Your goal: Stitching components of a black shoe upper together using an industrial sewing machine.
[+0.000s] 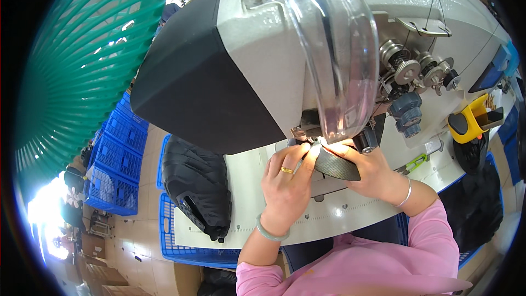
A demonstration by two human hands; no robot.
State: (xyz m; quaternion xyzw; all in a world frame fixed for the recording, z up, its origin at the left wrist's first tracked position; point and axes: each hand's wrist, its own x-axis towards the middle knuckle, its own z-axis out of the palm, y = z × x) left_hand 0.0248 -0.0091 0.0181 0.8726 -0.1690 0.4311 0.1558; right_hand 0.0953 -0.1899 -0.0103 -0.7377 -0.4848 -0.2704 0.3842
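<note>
A dark grey mesh fabric piece (pixel 338 166), curved in outline, lies under the lit needle area of a white sewing machine (pixel 263 27). My left hand (pixel 287 178) pinches its left edge close to the presser foot (pixel 300 133), fingertips together. On the other side my right hand (pixel 375 172) grips the piece between thumb and fingers; some of those fingertips are hidden by the machine's parts and the bright lamp glare. The needle itself cannot be made out. A clear plastic guard (pixel 334 55) hangs just above both hands.
A black moulded, ribbed piece (pixel 197 186) rests on the white table (pixel 257 219) at left. Green-handled snips (pixel 417 162) and a yellow-and-black holder (pixel 468 122) are at right. A green fan grille (pixel 93 49) looms at upper left, above stacked blue crates (pixel 115 159).
</note>
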